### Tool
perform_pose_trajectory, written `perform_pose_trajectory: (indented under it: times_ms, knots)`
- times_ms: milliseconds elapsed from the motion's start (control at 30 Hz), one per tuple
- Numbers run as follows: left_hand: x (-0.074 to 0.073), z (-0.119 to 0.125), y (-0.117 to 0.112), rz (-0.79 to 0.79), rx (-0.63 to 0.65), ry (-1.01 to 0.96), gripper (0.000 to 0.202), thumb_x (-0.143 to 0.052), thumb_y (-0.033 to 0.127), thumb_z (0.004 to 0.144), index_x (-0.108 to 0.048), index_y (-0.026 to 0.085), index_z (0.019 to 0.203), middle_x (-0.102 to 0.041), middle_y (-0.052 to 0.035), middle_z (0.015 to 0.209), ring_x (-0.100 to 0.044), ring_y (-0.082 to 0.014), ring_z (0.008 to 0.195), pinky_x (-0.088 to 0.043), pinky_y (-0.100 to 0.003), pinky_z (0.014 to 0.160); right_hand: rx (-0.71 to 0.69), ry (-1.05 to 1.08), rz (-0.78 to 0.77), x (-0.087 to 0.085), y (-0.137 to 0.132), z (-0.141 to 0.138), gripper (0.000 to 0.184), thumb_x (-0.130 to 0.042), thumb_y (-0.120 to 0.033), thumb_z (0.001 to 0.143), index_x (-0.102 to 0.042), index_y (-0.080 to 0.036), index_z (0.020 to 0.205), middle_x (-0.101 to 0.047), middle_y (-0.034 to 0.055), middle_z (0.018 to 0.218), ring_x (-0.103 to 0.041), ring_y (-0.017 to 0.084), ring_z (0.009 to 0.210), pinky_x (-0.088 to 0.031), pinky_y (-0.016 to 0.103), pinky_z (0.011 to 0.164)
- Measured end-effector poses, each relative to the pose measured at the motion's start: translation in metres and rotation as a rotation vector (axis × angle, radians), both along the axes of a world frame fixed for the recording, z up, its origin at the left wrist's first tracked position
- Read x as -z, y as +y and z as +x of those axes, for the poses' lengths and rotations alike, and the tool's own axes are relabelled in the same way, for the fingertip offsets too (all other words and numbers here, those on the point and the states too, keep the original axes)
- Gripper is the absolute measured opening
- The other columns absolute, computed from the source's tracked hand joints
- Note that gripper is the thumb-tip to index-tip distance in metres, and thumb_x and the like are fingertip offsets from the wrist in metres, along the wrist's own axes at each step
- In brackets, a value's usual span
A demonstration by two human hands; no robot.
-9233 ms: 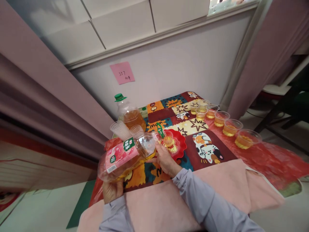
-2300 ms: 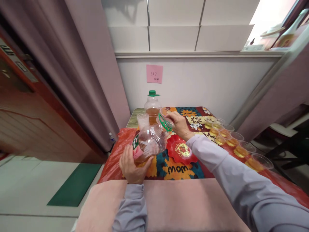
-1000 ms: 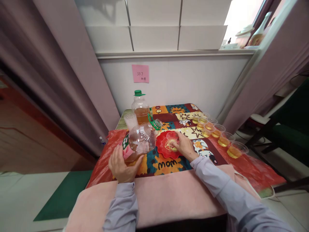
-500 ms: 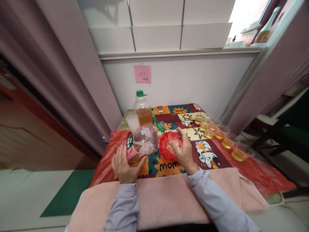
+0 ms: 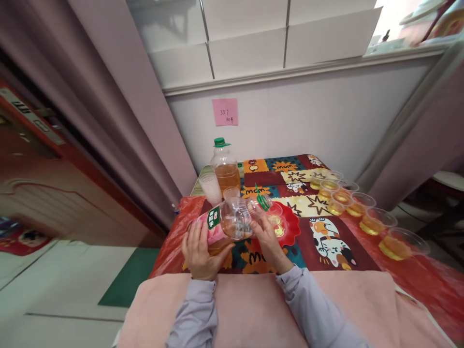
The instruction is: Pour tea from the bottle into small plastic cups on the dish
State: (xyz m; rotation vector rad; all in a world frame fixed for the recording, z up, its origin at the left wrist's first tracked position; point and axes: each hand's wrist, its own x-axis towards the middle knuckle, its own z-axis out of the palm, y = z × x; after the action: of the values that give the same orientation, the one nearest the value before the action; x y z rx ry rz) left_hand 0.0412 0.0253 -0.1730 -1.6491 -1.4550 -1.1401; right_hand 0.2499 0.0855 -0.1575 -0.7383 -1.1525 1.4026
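Observation:
My left hand [image 5: 203, 251] is wrapped round the labelled body of a clear plastic drink bottle [image 5: 235, 220], which lies tilted on its side in the air with amber liquid low in it. My right hand [image 5: 267, 237] closes on the bottle's neck. A green cap strip [image 5: 262, 199] hangs at the mouth, which points right over a red scalloped plate [image 5: 293, 229]. What seems to be a clear cup rim shows on the plate beside the mouth, partly hidden. Behind the bottle stands a clear plastic cup [image 5: 231, 192].
A large capped bottle [image 5: 226, 176] of amber liquid and a stack of clear cups [image 5: 210, 188] stand at the back left. Several cups of yellow liquid [image 5: 377, 223] line the right side. A pink cloth [image 5: 253, 309] covers the near edge.
My right hand has moved from above the red plate to the bottle's neck and closed on it. The bottle's mouth now reaches over the plate. The view has shifted a little.

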Motion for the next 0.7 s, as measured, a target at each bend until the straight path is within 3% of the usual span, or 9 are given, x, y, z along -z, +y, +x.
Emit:
perform_pose_trajectory:
  times_ms: [67, 167, 267, 333, 433, 533, 700]
  knots:
    - [0.001, -0.003, -0.002, -0.033, 0.052, -0.114, 0.105, -0.082, 0.079, 0.072, -0.055, 0.018, 0.153, -0.065, -0.0237, 0.149, -0.061, -0.0416, 0.140, -0.041, -0.058, 0.122, 0.024, 0.019, -0.031, 0.004, 0.001, 0.000, 0.082, -0.074, -0.070, 0.089, -0.054, -0.030, 0.157, -0.054, 0.0097, 0.166, -0.053, 0.035, 0.152, -0.049, 0.057, 0.123]
    - [0.003, -0.015, -0.001, 0.045, 0.101, -0.618, 0.109, -0.077, 0.086, 0.069, -0.058, 0.015, 0.150, -0.055, -0.0243, 0.160, -0.049, -0.0424, 0.152, -0.033, -0.059, 0.129, 0.053, 0.043, -0.077, 0.008, 0.002, 0.000, 0.087, -0.076, -0.070, 0.087, -0.053, -0.028, 0.159, -0.055, 0.0106, 0.165, -0.050, 0.035, 0.154, -0.044, 0.058, 0.127]
    - [0.005, -0.030, 0.006, 0.119, 0.080, -1.147, 0.095, -0.060, 0.084, 0.085, -0.058, 0.013, 0.148, -0.055, -0.0231, 0.159, -0.052, -0.0399, 0.148, -0.035, -0.060, 0.127, 0.032, 0.064, -0.101, 0.007, 0.001, 0.001, 0.088, -0.075, -0.071, 0.087, -0.053, -0.028, 0.160, -0.054, 0.0108, 0.166, -0.052, 0.036, 0.153, -0.050, 0.058, 0.122]
    - [0.007, -0.038, 0.013, 0.039, 0.136, -1.353, 0.078, -0.050, 0.075, 0.095, -0.063, 0.013, 0.141, -0.064, -0.0219, 0.148, -0.062, -0.0384, 0.139, -0.045, -0.060, 0.120, 0.015, 0.094, -0.115, 0.004, 0.000, 0.001, 0.086, -0.076, -0.068, 0.088, -0.052, -0.029, 0.161, -0.052, 0.0098, 0.167, -0.053, 0.036, 0.152, -0.050, 0.057, 0.122]
    - [0.008, -0.043, 0.018, -0.170, 0.297, -1.554, 0.056, -0.065, 0.060, 0.091, -0.075, 0.016, 0.123, -0.074, -0.0201, 0.133, -0.069, -0.0388, 0.130, -0.056, -0.056, 0.111, 0.027, 0.132, -0.128, -0.001, -0.001, 0.003, 0.084, -0.079, -0.064, 0.088, -0.054, -0.030, 0.160, -0.053, 0.0084, 0.167, -0.052, 0.034, 0.153, -0.042, 0.057, 0.127]
    - [0.005, -0.040, 0.019, -0.307, 0.432, -1.686, 0.043, -0.075, 0.047, 0.089, -0.078, 0.020, 0.122, -0.074, -0.0156, 0.138, -0.064, -0.0376, 0.139, -0.054, -0.052, 0.115, 0.053, 0.118, -0.114, -0.002, -0.002, 0.004, 0.080, -0.082, -0.064, 0.086, -0.060, -0.030, 0.155, -0.057, 0.0080, 0.164, -0.049, 0.034, 0.155, -0.039, 0.057, 0.129]
    - [-0.001, -0.034, 0.016, -0.349, 0.518, -1.753, 0.049, -0.081, 0.039, 0.086, -0.076, 0.022, 0.131, -0.066, -0.0134, 0.152, -0.052, -0.0384, 0.152, -0.048, -0.052, 0.122, 0.046, 0.169, -0.164, 0.004, 0.000, 0.003, 0.075, -0.081, -0.067, 0.085, -0.065, -0.028, 0.148, -0.063, 0.0103, 0.156, -0.057, 0.035, 0.146, -0.052, 0.055, 0.119]
